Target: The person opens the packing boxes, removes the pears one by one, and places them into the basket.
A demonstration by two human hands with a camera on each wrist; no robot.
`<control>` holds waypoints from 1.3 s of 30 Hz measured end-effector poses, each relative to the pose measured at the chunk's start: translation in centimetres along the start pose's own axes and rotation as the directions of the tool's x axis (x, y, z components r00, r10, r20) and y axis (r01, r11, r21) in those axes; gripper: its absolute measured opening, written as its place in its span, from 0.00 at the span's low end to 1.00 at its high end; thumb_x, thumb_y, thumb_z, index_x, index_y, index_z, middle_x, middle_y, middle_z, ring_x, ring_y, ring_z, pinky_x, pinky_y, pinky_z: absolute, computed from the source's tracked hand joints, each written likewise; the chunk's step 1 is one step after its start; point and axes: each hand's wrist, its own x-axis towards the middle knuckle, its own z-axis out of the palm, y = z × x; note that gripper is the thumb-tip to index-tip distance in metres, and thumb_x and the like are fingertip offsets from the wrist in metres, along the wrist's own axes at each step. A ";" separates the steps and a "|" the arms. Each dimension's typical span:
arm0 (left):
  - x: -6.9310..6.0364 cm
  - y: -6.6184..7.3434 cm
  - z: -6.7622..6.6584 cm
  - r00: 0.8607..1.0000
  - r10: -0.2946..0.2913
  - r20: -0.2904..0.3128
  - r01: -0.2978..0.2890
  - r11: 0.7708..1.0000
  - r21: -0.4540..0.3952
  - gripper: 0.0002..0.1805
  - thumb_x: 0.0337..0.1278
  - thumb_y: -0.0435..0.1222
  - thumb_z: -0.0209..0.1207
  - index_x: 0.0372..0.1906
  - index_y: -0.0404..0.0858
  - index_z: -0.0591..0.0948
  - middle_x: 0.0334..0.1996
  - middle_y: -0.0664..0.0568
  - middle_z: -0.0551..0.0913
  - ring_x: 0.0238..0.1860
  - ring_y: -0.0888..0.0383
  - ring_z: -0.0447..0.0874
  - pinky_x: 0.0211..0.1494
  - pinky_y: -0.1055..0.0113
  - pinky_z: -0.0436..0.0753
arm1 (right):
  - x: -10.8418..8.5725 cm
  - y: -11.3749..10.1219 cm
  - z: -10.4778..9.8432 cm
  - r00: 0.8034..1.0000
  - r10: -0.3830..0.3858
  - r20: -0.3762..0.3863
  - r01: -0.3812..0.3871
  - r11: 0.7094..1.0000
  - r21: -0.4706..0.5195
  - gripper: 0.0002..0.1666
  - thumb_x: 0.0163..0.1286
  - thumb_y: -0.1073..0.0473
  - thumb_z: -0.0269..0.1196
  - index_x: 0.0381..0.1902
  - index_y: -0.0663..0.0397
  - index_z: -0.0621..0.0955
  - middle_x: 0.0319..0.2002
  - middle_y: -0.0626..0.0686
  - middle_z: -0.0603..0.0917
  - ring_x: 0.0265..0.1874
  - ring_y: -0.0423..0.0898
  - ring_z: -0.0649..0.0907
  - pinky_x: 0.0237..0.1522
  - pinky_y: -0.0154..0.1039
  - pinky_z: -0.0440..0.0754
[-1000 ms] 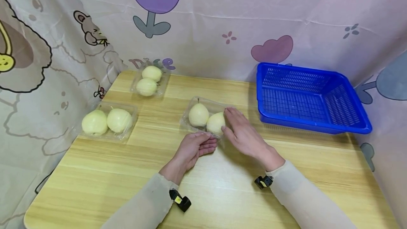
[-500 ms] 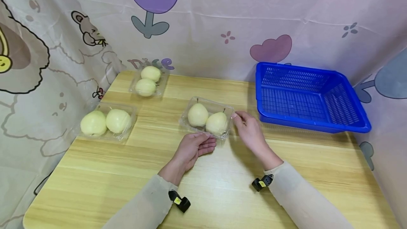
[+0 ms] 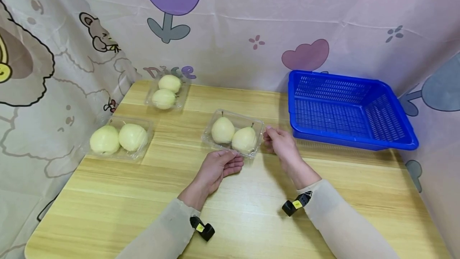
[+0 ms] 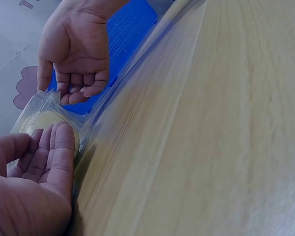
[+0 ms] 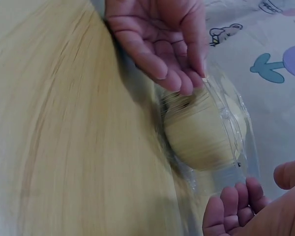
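Note:
In the head view a clear plastic container (image 3: 231, 113) with two pale yellow-green pears (image 3: 223, 130) (image 3: 244, 139) lies at mid-table. My left hand (image 3: 212, 171) is at its front edge, palm turned inward and fingers loosely bent, with the thumb apart from them in the right wrist view. At the container's right corner, my right hand (image 3: 284, 147) pinches the plastic rim between thumb and bent fingers; the right wrist view shows the thumb tip on the corner. One pear (image 5: 201, 132) shows through the plastic there.
Two more clear containers, each with two pears, lie at the left edge (image 3: 133, 137) and back left (image 3: 164, 99). A blue perforated basket (image 3: 353, 145) stands at the back right. Patterned cloth (image 3: 230, 51) hangs behind the wooden table (image 3: 118, 199).
My right hand has moved off the right pear to the container's right corner, its fingers now more bent. The left hand and the container have barely moved.

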 end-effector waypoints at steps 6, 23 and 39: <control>-0.1 0.0 0.0 1.000 0.008 0.001 -0.008 1.000 0.009 0.16 0.79 0.34 0.56 0.55 0.22 0.82 0.43 0.42 0.91 0.42 0.56 0.92 0.50 0.65 0.91 | 0.3 0.1 -0.1 0.995 0.089 0.054 -0.094 0.991 0.096 0.22 0.85 0.44 0.54 0.48 0.58 0.81 0.35 0.46 0.81 0.35 0.42 0.81 0.44 0.39 0.85; -0.1 -0.1 0.2 1.000 0.014 0.010 -0.015 0.999 0.038 0.17 0.78 0.34 0.57 0.55 0.21 0.82 0.43 0.42 0.91 0.41 0.57 0.92 0.50 0.65 0.91 | 0.2 0.6 -0.4 0.977 0.126 0.170 -0.134 0.990 0.038 0.24 0.84 0.42 0.55 0.44 0.58 0.83 0.31 0.45 0.85 0.34 0.42 0.83 0.41 0.37 0.82; 0.0 0.4 0.0 0.999 -0.045 0.019 0.045 0.999 -0.005 0.16 0.78 0.33 0.57 0.55 0.23 0.82 0.40 0.45 0.92 0.41 0.56 0.93 0.51 0.64 0.92 | 0.5 0.4 -1.8 0.922 0.156 0.355 -0.190 0.980 0.063 0.14 0.82 0.56 0.60 0.35 0.48 0.87 0.29 0.45 0.89 0.31 0.40 0.87 0.36 0.33 0.84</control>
